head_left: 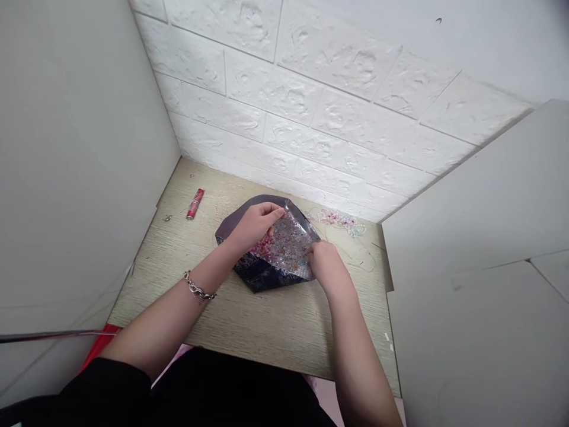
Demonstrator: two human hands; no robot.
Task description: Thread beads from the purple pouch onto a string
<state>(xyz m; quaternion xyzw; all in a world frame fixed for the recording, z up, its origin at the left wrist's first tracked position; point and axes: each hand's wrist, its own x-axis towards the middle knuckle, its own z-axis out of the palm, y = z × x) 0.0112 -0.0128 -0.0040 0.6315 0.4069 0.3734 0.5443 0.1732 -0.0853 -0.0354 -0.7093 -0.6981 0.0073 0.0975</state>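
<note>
A dark, many-sided folded tray point(262, 276) lies on the table, filled with small pink, clear and pale beads point(287, 246). Over its far part hovers my left hand point(259, 224), thumb and forefinger pinched together; whatever is between the tips is too small to name. My right hand point(326, 261) is at the tray's right edge, fingers curled in toward the beads. Its fingertips are partly hidden, and I cannot make out what they hold. A silver chain bracelet point(198, 289) circles my left wrist.
Strung beads point(340, 220) in a loose heap lie by the white brick-pattern wall point(288, 101), with thin thread trailing nearby. A red tube point(195, 204) and a small metal piece point(167, 218) rest at the left of the wooden table point(267, 332). Panels point(471, 284) close in both sides.
</note>
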